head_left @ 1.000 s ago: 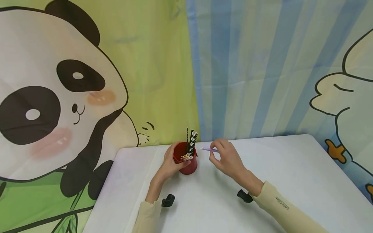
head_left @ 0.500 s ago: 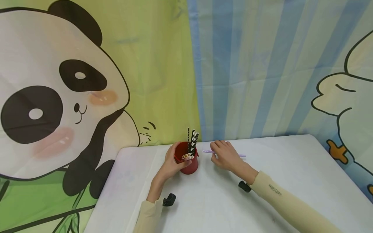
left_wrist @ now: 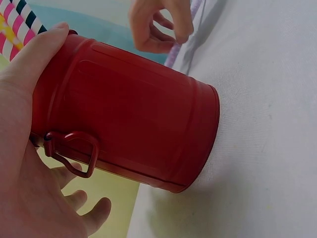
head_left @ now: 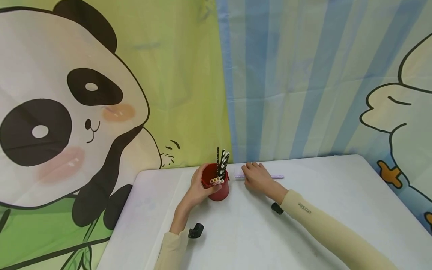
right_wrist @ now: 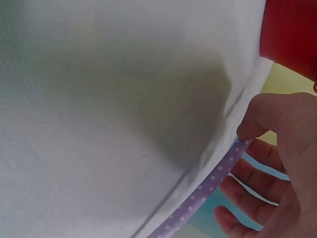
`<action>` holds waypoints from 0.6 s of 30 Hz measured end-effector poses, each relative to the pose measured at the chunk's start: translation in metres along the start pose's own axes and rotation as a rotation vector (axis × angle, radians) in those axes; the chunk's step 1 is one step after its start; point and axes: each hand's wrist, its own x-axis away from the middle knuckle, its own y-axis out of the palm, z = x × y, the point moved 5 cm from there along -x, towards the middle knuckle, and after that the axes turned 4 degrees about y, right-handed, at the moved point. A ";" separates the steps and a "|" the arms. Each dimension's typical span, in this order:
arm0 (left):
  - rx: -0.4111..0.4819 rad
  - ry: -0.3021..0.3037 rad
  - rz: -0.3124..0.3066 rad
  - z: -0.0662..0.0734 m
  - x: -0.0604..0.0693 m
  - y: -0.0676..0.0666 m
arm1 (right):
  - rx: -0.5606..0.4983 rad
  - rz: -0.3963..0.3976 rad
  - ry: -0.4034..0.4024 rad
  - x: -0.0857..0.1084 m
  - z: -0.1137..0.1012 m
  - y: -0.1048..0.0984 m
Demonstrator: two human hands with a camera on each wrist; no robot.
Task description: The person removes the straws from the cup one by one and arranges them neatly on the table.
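Observation:
A small red metal bucket (head_left: 221, 194) stands near the table's back edge, and my left hand (head_left: 198, 189) grips it round the rim. Black-and-white patterned straws (head_left: 224, 165) lean up out of it. Shorter yellow and pink striped straws (head_left: 216, 181) show their ends at the near rim. Just right of the bucket, my right hand (head_left: 260, 180) pinches a purple straw with white dots (right_wrist: 203, 194) between thumb and fingers. The straw lies sideways, low over the table, one end pointing at the bucket. The left wrist view shows the bucket's side and wire handle (left_wrist: 74, 153).
The white table (head_left: 236, 240) reaches to a curtain (head_left: 189, 93) printed with a panda and blue stripes. Black wrist camera pieces (head_left: 195, 231) sit at both cuffs.
My right hand has turned palm-down, and more of the purple straw now shows to its right. The left hand and the bucket hold still.

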 end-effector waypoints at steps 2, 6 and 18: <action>-0.002 0.005 0.001 0.001 0.000 0.000 | -0.005 -0.028 0.020 0.000 0.002 0.004; -0.001 -0.005 0.000 0.002 0.000 0.000 | -0.007 -0.066 0.048 0.000 0.005 0.009; 0.031 -0.034 -0.009 0.000 0.001 0.000 | -0.015 -0.099 0.059 -0.002 0.006 0.011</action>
